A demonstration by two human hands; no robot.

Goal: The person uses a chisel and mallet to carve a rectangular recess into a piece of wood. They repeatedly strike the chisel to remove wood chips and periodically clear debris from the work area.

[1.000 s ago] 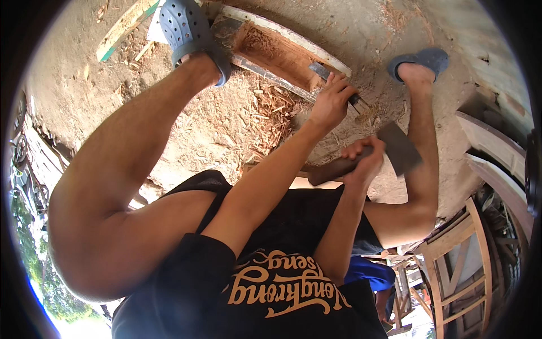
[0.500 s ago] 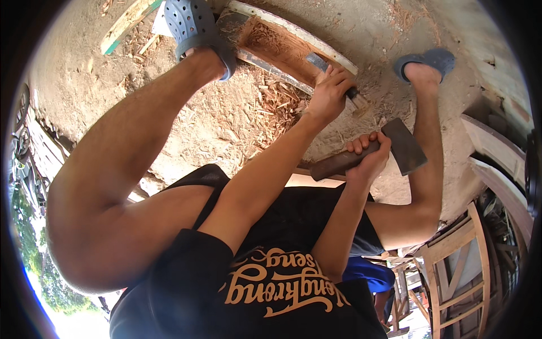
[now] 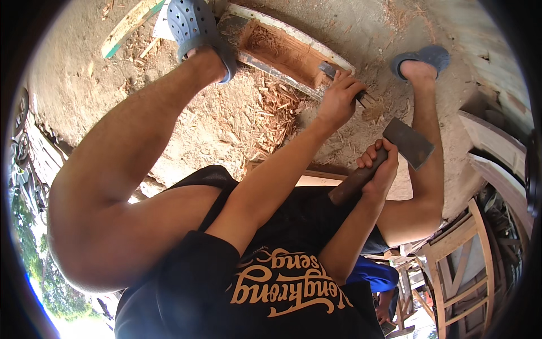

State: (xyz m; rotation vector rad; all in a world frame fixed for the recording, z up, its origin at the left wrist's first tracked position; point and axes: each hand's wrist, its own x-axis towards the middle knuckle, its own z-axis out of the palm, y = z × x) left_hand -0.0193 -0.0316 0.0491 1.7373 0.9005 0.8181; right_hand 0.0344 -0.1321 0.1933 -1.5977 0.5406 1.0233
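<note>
My left hand [image 3: 340, 101] is closed around a chisel [image 3: 326, 69]. Its flat metal blade reaches over the right end of a hollowed wooden piece [image 3: 307, 36] with a worn white edge, and its handle end sticks out to the right of my fist. Curled wood shavings lie in the hollow. Whether the blade tip touches wood I cannot tell. Lower right, my right hand [image 3: 381, 169] grips a mallet by its thick dark handle near the head. The blocky mallet head [image 3: 409, 144] stands apart from the chisel, beside my right shin.
Wood chips [image 3: 276, 116] cover the ground between my feet, which wear blue clogs [image 3: 192, 25]. A plank with a green edge [image 3: 132, 25] lies at the far left. Wooden frames [image 3: 460, 271] stand at the right, near another person's blue sleeve [image 3: 372, 277].
My left hand has shifted right and slightly nearer with the chisel. My right hand has moved right, and the mallet has tilted, its handle end swinging down toward me.
</note>
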